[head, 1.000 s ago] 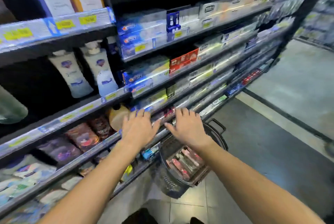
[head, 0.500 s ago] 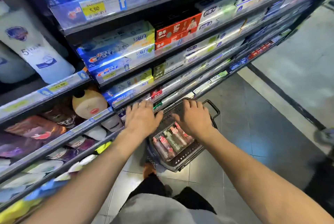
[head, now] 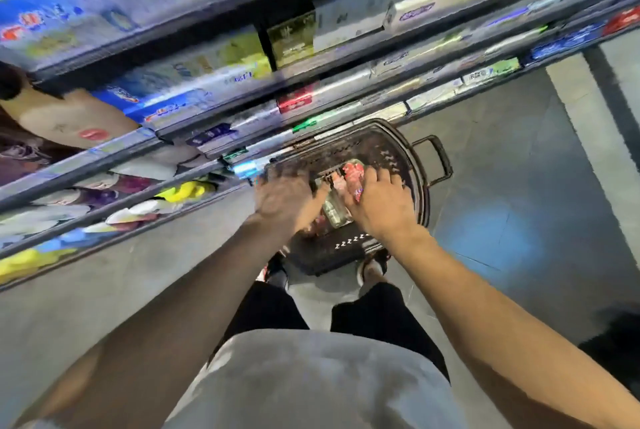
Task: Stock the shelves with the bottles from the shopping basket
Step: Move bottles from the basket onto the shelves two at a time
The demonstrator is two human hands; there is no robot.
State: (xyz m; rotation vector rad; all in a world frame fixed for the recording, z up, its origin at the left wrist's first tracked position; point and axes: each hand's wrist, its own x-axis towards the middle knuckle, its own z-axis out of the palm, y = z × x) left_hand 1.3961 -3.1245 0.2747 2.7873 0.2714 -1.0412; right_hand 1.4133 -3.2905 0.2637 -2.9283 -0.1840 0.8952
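A dark mesh shopping basket (head: 414, 155) stands on the floor against the bottom shelves (head: 346, 80), with several small bottles lying inside. Both hands are down in it. My right hand (head: 379, 201) closes around a pink-red bottle (head: 354, 175) near the basket's middle. My left hand (head: 282, 198) is over the basket's left side, motion-blurred, and its fingers cannot be made out. A clear, pale bottle (head: 335, 212) lies between the two hands. The hands hide the other bottles.
Shelves packed with toothpaste boxes and pouches run along the top and left. The basket's handle (head: 439, 160) folds out to the right. My feet (head: 370, 269) stand just behind the basket. Grey tiled floor (head: 519, 193) stretches to the right.
The view has tipped steeply down toward the floor. Both hands dropped from above the basket rim into the basket, and the right hand has closed on a pink-red bottle.
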